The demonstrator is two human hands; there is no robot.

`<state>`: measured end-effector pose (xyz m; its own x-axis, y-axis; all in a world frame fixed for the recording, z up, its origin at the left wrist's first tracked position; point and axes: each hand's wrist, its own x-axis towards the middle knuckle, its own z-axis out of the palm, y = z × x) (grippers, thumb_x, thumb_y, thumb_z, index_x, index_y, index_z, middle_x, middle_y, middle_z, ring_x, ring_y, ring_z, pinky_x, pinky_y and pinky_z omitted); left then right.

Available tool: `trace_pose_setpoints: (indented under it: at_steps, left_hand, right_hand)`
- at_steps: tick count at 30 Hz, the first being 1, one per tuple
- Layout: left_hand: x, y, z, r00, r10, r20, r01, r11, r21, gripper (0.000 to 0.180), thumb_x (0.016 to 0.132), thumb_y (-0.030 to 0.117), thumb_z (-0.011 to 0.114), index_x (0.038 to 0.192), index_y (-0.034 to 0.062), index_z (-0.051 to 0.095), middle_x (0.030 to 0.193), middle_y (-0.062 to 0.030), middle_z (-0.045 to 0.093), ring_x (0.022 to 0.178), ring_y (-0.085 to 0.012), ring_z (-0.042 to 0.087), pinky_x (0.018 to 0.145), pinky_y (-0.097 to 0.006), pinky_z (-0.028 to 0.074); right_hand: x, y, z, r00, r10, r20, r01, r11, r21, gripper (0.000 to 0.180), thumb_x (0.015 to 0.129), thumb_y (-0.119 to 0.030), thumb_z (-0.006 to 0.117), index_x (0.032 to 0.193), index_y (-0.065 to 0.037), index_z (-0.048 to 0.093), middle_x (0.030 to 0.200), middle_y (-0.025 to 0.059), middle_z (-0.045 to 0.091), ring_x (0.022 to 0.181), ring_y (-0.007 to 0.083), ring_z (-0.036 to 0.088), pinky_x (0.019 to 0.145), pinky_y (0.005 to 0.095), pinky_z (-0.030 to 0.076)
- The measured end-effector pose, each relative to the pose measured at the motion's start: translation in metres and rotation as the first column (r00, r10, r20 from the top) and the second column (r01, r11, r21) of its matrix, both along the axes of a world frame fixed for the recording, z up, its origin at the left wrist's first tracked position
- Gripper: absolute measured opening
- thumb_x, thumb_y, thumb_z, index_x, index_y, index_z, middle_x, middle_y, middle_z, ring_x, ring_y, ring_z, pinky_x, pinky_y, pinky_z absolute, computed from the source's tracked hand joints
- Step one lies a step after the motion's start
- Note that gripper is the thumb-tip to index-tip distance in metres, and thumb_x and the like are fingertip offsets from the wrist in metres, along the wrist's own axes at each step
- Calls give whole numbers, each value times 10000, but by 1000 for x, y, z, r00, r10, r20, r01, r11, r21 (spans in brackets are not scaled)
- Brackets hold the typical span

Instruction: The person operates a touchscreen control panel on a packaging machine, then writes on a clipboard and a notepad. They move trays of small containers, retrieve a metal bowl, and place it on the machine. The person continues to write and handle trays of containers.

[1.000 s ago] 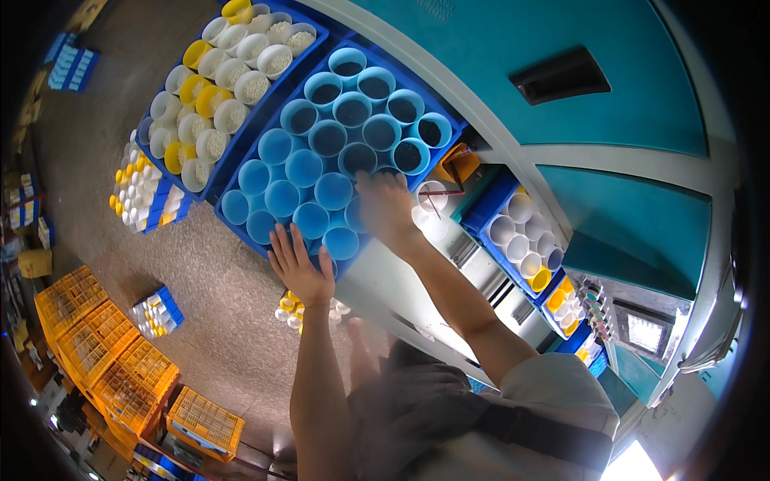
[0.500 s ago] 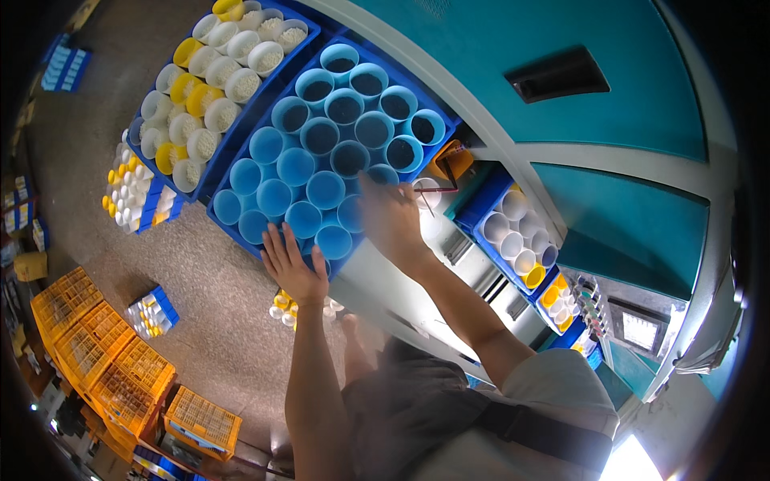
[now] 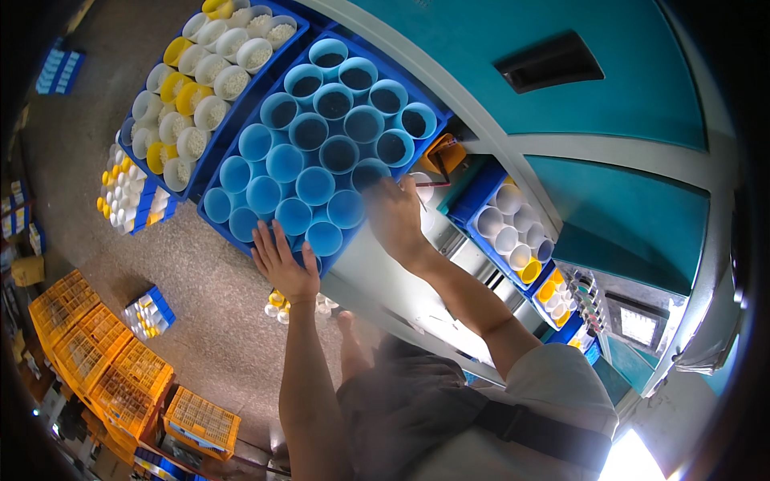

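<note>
Clock centred on the blue tray, 12 at the top of the view.

Nearest, 6 o'clock: left hand, fingers spread wide and flat against the tray's near edge, gripping nothing visible. Its place on the tray hasn't changed over the last second.

4 o'clock: right hand, fingers curled and narrow, touching or just beside the rim of a light-blue cup. Can't tell whether anything is pinched in it. Change: a second ago this hand covered most of that cup; now its mouth shows, dark inside. My reading: it belongs with the black-filled cups toward 12 to 3.

Same tray, 6 to 9 o'clock: blue-bottomed cups, no black showing. By eye, the work stands about midway across the tray.

Farther, 10 o'clock: second blue tray, white and yellow cups, many holding white granules.

Far, 7 to 8: orange lattice crates.
</note>
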<state>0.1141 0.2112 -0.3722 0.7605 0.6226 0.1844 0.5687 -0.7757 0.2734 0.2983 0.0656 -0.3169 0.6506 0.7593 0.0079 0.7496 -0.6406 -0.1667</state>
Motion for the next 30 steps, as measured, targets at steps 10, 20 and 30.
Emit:
trace_pose_setpoints:
  at_steps: [10,20,30]
  left_hand:
    - [0,0,0,1000,6,-8,-6,1000,18,666,1046,563,390,1573,156,405,1625,-162,389,1503,-407,353,1216,-591,264]
    - [0,0,0,1000,-6,-5,6,1000,3,669,1045,535,411,1584,140,388,1636,-170,367,1507,-409,343,1213,-591,261]
    - [1,-1,0,1000,1,8,-1,1000,8,664,1051,559,373,1578,156,399,1635,-161,373,1503,-413,348,1219,-584,259]
  right_hand:
    - [-5,3,-6,995,20,103,-14,999,-50,42,812,-69,687,830,-60,723,801,55,661,920,194,586,856,385,388]
    - [-7,7,-22,995,7,95,-1,998,-61,85,836,-100,661,870,-61,729,834,69,667,949,203,587,871,423,386]
    - [-2,11,-11,999,-12,-52,4,989,-149,154,899,-134,644,984,-54,745,936,89,717,980,211,596,907,466,433]
